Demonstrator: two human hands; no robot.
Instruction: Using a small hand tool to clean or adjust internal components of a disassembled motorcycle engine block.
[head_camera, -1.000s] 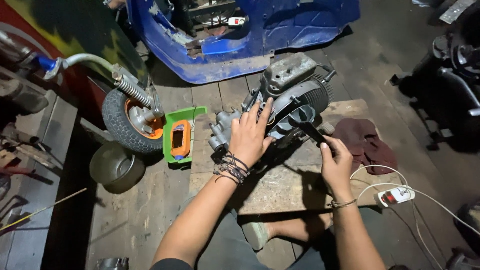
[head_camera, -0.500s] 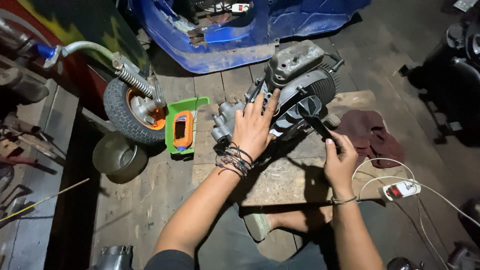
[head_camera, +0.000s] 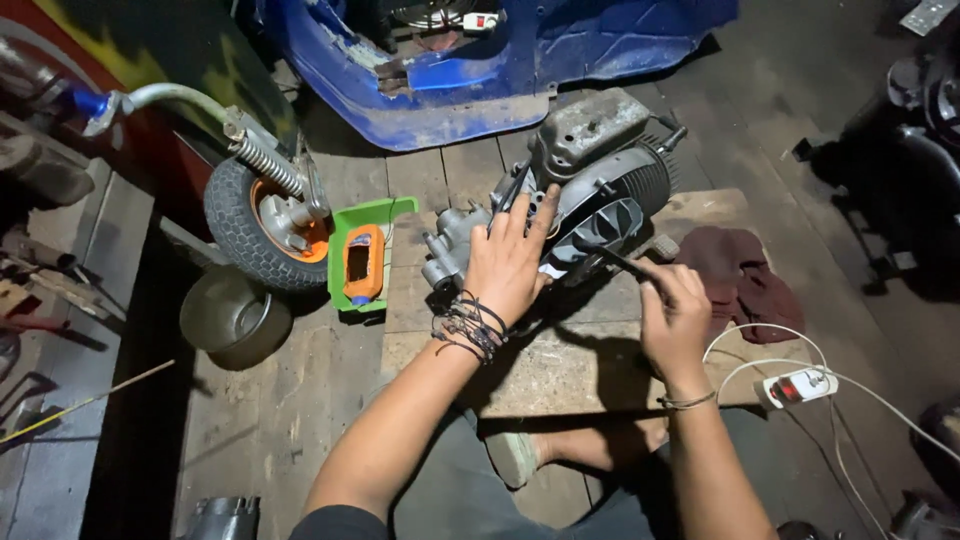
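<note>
1. Engine (head_camera: 590, 190), grey metal with a finned side and a fan cover, is sitting on a wooden board (head_camera: 560, 370) that is lying on the plank floor (head_camera: 300, 400), just below the blue vehicle body (head_camera: 480, 90).
2. Left hand (head_camera: 507, 262) is lying palm down on the engine's near left part, fingers (head_camera: 520, 215) spread wide and flat, gripping nothing; dark cord bracelets (head_camera: 470, 325) are wrapping the wrist.
3. Right hand (head_camera: 675, 310) is curling its fingers narrowly around the handle of a dark tool (head_camera: 610, 255), with the tool's far end touching the engine at the fan cover.
4. Thin bracelet (head_camera: 688, 402) is sitting on the right wrist.
5. Dark red rag (head_camera: 740, 275) is lying on the board just right of the right hand.
6. White power strip (head_camera: 797, 387) with white cables is lying near the right forearm.
7. Green tray (head_camera: 365, 260) holding an orange part is lying left of the engine, next to a small wheel (head_camera: 265, 225) with an orange hub and a spring.
8. Metal bowl (head_camera: 235, 315) is sitting below the wheel.
9. Person's foot (head_camera: 515, 455) is showing under the arms, at the board's near edge.
</note>
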